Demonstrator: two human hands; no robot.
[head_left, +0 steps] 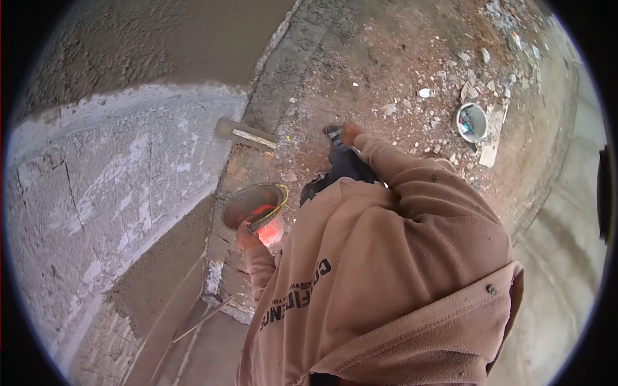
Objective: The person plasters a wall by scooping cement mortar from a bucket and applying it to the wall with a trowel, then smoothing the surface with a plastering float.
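My left hand (244, 237) is at the near rim of a red-orange bucket (270, 229), its fingers closed on the edge. The bucket stands tilted beside the wall, with a yellow handle and grey residue inside. Further forward, my right hand (351, 134) is next to a dark shoe (333, 133); its fingers are too small and blurred to make out. A long flat tool with a pale strip (255, 137) lies at the wall's foot, beyond the bucket.
A rough plastered wall (116, 167) runs along the left. Rubble (425, 93) covers the ground ahead and right. A white bucket (472, 123) stands there beside a pale board (493, 136). A thin stick (205, 318) leans at the lower left.
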